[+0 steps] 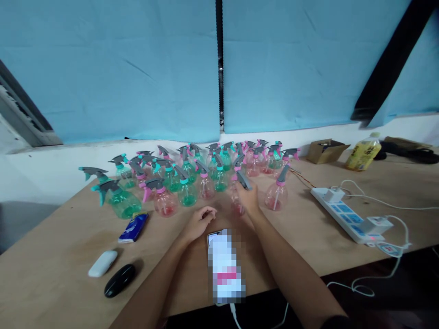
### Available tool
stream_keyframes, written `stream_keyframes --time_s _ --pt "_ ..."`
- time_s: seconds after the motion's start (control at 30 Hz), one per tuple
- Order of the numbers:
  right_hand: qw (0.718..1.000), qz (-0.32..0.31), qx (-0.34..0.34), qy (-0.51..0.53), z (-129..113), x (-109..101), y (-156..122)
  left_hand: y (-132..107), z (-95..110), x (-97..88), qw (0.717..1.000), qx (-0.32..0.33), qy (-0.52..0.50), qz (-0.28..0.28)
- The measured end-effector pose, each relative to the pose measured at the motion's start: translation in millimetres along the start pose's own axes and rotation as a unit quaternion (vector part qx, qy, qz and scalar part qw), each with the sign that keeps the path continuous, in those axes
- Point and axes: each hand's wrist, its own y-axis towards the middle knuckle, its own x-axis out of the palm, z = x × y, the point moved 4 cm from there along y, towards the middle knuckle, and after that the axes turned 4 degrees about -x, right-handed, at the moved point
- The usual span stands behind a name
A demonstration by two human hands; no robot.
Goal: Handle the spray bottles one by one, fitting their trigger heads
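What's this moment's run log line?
left hand: curled near phone, nothing visible held | right hand: gripping head of pink spray bottle | nearby: more spray bottles

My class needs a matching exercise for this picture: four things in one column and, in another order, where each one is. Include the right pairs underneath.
Things
1. Right hand
2. Phone
3. Power strip
4. Black oval object

Places
A. Beside a white rounded object
B. At the upper part of a pink-collared spray bottle
C. Between the person's forearms
D. To the right of the spray bottles, with plugs in it

Right pairs: 1-B, 2-C, 3-D, 4-A
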Motion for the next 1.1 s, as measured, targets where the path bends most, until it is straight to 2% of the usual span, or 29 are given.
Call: stream_keyframes --time_s 0.1,0.2,0.5,0.67,0.77,0.97,1.1 --pt "0.989 0.104 -0.069 -0.074 -3 -17 4 -1 0 0.2 1.000 0.001 -0.002 -0.002" --pt "0.968 0.155 -0.123 -0.156 -2 -26 7 -1 0 0.4 1.000 0.003 -0.002 -0.004" --pt "0.925 0.148 -0.150 -0.315 23 -28 12 -1 -1 -0.4 1.000 0.010 -0.006 -0.004" --pt "0.911 0.171 -0.146 -0.347 27 -30 14 -1 0 -0.8 1.000 0.009 0.014 -0.004" --pt "0.911 0.167 -0.151 -0.345 34 -31 16 0 -2 -0.5 1.000 0.014 0.018 -0.006" --pt "0.930 0.136 -0.140 -0.311 53 -36 22 0 0 -0.2 1.000 0.014 0.020 -0.002" --pt "0.933 0.129 -0.183 -0.282 39 -30 16 -1 3 -0.2 1.000 0.008 0.019 -0.004"
